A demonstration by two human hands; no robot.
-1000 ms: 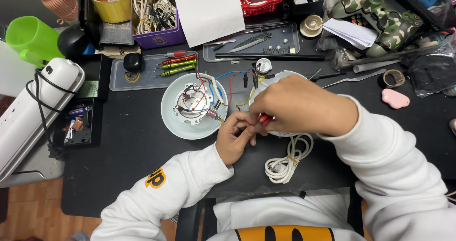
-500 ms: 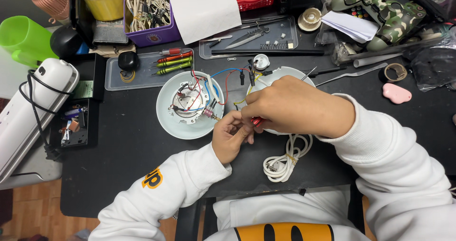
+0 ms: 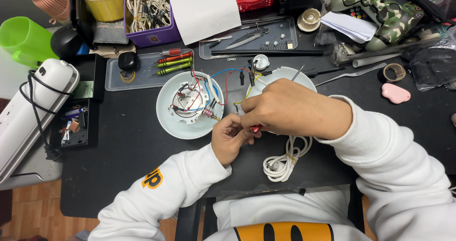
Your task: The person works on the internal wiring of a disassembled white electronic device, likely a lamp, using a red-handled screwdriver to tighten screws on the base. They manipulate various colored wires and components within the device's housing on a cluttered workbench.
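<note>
A round white housing [image 3: 167, 115] lies open on the black table, with red, blue and white wires [image 3: 223, 77] coming out of its middle. A second white shell [image 3: 289, 73] sits to its right, mostly hidden under my right hand [image 3: 285, 109]. That hand grips a red-handled tool [image 3: 255, 128], whose thin metal shaft pokes out near the shell's far rim. My left hand [image 3: 230, 136] pinches a small wire end beside the tool's handle, right at the housing's near-right edge. A coiled white cord [image 3: 284, 159] lies just below both hands.
Grey trays [image 3: 114, 77] with screwdrivers [image 3: 173, 62] and tweezers run along the back. A purple box of cables [image 3: 151, 10], a tape roll [image 3: 105, 4], a white sheet [image 3: 204, 8] and a green cup [image 3: 21, 39] stand behind. A white appliance [image 3: 28, 108] sits left.
Both hands stay together at the housing's right edge with barely any shift. The camera view has moved slightly, so everything sits a little lower in the picture.
</note>
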